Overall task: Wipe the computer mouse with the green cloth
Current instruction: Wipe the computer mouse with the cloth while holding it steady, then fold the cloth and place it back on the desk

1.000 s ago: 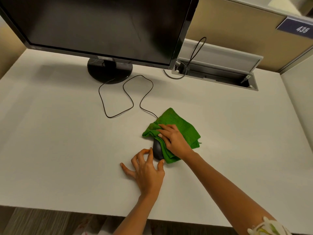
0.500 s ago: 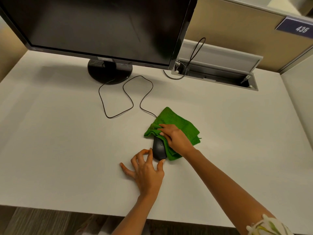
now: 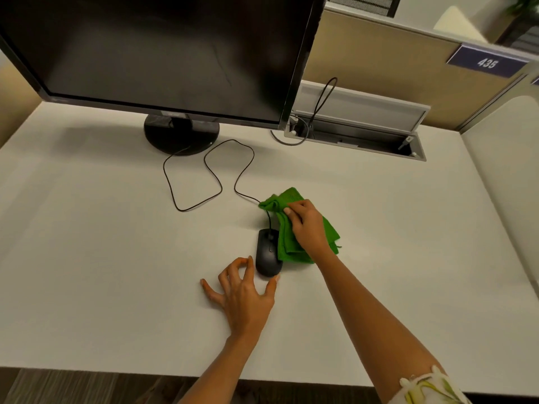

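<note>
A black wired computer mouse (image 3: 267, 256) lies on the white desk (image 3: 102, 258), most of its top uncovered. The green cloth (image 3: 287, 243) is bunched just right of the mouse and over its cable, overlapping the mouse's right edge. My right hand (image 3: 309, 228) presses down on the cloth, fingers holding its folds. My left hand (image 3: 243, 293) rests on the desk just in front of the mouse, fingers spread; its thumb and a fingertip touch the mouse's near end.
A large dark monitor (image 3: 163, 51) on a round black stand (image 3: 180, 134) fills the back left. The mouse cable (image 3: 204, 182) loops across the desk. An open cable tray (image 3: 358, 132) is set into the desk at the back right. The desk's front edge runs close to me.
My right hand has slid the cloth away from me and to the right, uncovering most of the mouse. My left hand has stayed at the mouse's near end.
</note>
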The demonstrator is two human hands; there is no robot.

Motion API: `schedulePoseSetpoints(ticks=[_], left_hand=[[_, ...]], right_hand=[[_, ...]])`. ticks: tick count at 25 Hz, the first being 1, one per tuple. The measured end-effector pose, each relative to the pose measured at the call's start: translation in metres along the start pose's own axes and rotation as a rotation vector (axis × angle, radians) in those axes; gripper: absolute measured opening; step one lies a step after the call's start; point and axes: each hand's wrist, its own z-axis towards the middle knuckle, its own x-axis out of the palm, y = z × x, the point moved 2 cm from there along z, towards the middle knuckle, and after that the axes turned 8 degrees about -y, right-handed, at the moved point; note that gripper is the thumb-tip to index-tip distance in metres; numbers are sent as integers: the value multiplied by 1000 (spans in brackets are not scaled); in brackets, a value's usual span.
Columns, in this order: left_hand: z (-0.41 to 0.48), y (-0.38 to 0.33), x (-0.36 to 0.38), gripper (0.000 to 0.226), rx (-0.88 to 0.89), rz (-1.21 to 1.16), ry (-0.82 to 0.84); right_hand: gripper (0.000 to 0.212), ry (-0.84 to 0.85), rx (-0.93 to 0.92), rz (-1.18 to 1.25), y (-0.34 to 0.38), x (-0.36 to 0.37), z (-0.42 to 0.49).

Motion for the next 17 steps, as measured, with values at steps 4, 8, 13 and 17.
schedulePoseSetpoints(ticks=[4, 8, 13, 17], left_hand=[[11, -3, -18, 62, 102, -100, -56], [31, -33, -36, 76, 340, -222, -4], [73, -89, -56, 121, 335, -303, 378], [100, -121, -80, 118, 327, -477, 426]], right_hand=[[30, -232, 289, 248, 6, -37, 6], [31, -403, 472, 526, 25, -63, 4], [21, -547, 517, 881, 65, -88, -11], [27, -627, 550, 926, 87, -103, -17]])
